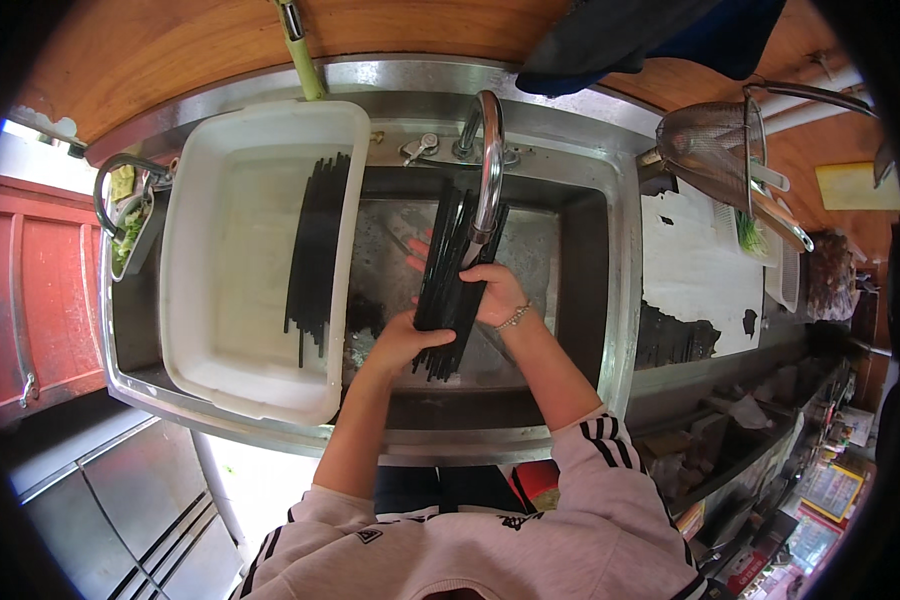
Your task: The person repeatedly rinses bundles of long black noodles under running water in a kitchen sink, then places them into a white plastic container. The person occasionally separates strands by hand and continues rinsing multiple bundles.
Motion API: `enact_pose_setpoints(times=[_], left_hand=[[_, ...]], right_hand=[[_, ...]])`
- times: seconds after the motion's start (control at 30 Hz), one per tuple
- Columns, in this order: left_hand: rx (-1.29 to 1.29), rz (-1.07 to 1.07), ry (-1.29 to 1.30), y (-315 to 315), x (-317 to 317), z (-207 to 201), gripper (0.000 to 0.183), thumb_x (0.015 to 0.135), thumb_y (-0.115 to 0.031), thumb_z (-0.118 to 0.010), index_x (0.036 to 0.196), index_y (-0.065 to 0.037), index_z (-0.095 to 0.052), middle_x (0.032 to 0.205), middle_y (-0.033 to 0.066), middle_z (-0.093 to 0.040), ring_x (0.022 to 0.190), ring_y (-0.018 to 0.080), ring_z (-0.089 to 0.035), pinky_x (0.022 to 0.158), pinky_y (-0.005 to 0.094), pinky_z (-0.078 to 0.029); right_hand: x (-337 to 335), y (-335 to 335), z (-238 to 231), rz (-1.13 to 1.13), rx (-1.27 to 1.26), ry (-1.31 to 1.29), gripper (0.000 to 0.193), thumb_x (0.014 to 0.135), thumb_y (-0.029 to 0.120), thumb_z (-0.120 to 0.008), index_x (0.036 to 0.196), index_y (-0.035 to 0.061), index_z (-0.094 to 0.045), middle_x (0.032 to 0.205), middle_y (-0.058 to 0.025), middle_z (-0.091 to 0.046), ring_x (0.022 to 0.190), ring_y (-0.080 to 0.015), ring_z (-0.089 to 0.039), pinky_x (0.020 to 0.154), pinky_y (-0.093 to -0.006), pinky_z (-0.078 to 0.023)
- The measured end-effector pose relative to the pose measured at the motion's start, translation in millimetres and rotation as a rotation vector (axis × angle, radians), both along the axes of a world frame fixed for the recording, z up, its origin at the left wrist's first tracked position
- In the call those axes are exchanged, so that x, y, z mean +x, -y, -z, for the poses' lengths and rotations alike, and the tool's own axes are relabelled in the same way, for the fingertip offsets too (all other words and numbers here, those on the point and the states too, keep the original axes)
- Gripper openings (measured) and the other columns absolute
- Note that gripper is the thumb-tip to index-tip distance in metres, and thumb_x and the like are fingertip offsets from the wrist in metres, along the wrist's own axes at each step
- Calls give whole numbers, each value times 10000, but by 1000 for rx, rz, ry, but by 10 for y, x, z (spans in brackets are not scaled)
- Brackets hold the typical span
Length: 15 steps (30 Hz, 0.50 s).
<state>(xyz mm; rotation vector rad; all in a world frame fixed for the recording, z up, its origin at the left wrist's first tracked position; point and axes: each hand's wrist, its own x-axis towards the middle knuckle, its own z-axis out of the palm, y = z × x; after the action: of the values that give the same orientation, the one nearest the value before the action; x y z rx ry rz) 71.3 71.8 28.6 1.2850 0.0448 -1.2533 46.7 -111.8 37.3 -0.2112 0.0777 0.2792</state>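
Over the steel sink [530, 360], both my hands grip a bundle of long black chopsticks [438, 275]. The bundle lies at a slant, its far end beside the faucet [491, 150] spout. What looks like a short stream of water falls from the spout onto the sticks. My left hand [407, 342] is closed round the near part, thumb on top. My right hand [498, 294] holds the right side higher up, thumb across the sticks and fingertips showing beyond the left side. More black chopsticks [317, 250] lie in the white tub [210, 270] on the left.
A metal strainer [705, 145] hangs at the back right, above a worn white board [705, 270] on the counter. At the far left stands a small container of greens [132, 235]. A green handle [308, 75] leans behind the tub, and dark cloth [650, 45] hangs at the back.
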Motion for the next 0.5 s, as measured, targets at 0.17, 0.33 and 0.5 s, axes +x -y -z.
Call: enact_pose_setpoints(times=[0.17, 0.33, 0.5], left_hand=[[-17, -12, -42, -30, 22, -94, 292, 688, -102, -790, 930, -14, -652, 837, 28, -643, 764, 125, -593, 704, 277, -471], [101, 56, 56, -48, 29, -36, 285, 692, -97, -788, 925, -14, -647, 821, 29, -643, 742, 134, -597, 679, 285, -475], [-62, 55, -120, -144, 34, 148, 338, 735, -118, -761, 1022, -1, -626, 893, 64, -660, 821, 163, -628, 742, 295, -486]], right_hand=[[65, -41, 76, -3, -52, -60, 675, 827, -3, -518, 1439, 77, -246, 1463, -178, -297, 1353, -320, -301, 1011, -575, -364], [152, -128, 122, 17, -269, -90, 594, 901, 98, -549, 1428, 101, -276, 1409, -181, -381, 1300, -318, -385, 989, -546, -402], [60, -141, 212, 67, -19, -115, 643, 869, 118, -611, 1423, 100, -285, 1316, -162, -473, 1193, -287, -493, 992, -545, -408]])
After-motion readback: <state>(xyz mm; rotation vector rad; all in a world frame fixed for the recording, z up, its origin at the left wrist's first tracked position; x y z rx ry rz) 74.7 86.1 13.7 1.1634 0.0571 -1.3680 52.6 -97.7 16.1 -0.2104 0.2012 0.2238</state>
